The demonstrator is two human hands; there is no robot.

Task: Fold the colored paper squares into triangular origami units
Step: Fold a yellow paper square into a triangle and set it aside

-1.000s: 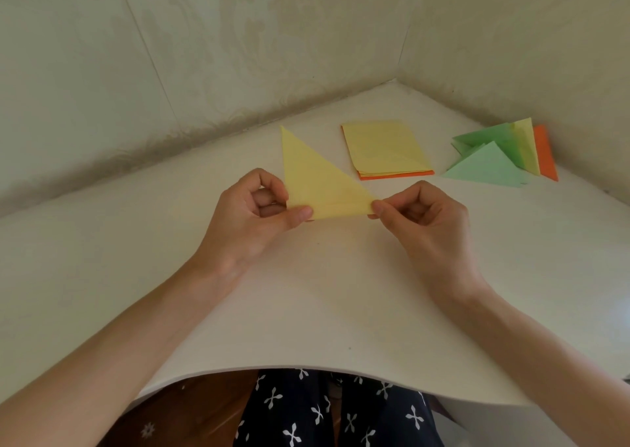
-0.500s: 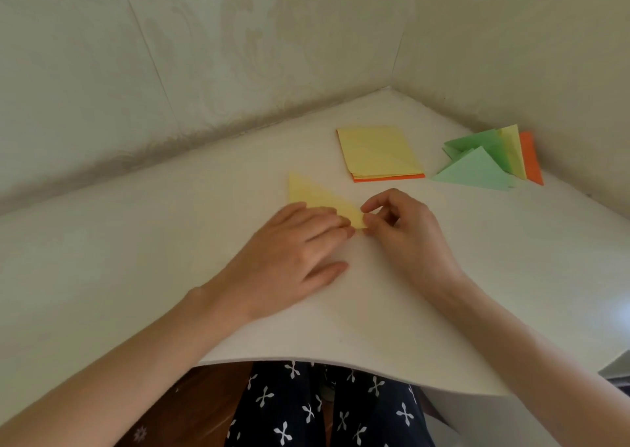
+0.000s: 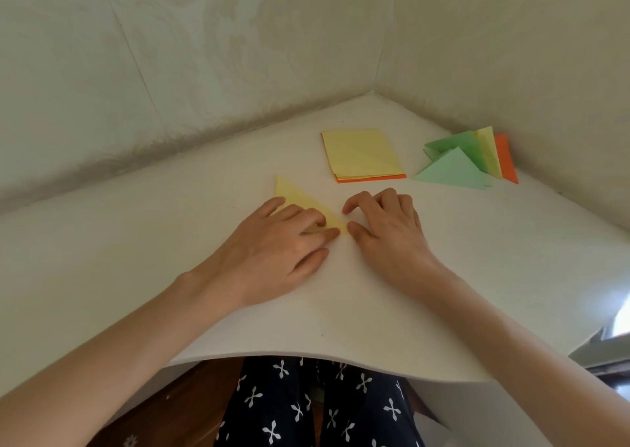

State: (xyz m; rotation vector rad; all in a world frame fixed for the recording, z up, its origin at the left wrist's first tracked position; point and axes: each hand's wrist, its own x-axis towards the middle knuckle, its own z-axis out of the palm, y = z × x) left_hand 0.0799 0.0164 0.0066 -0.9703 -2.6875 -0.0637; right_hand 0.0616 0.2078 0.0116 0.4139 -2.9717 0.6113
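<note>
A yellow paper triangle (image 3: 296, 197) lies flat on the white table (image 3: 170, 228). My left hand (image 3: 283, 245) lies over its near half, straight fingers pressing it down. My right hand (image 3: 385, 228) sits at the triangle's right tip, fingers loosely bent, thumb and forefinger touching the table beside the tip. Most of the triangle's lower part is hidden under my left hand.
A stack of yellow paper squares (image 3: 361, 153) with orange sheets beneath lies behind the hands. A pile of folded green, yellow and orange triangles (image 3: 467, 160) sits at the right, near the wall corner. The table's curved front edge is close to my lap.
The triangle went from held in the air by both hands down onto the table. My left hand flattened over it, and my right hand let go of the tip and spread.
</note>
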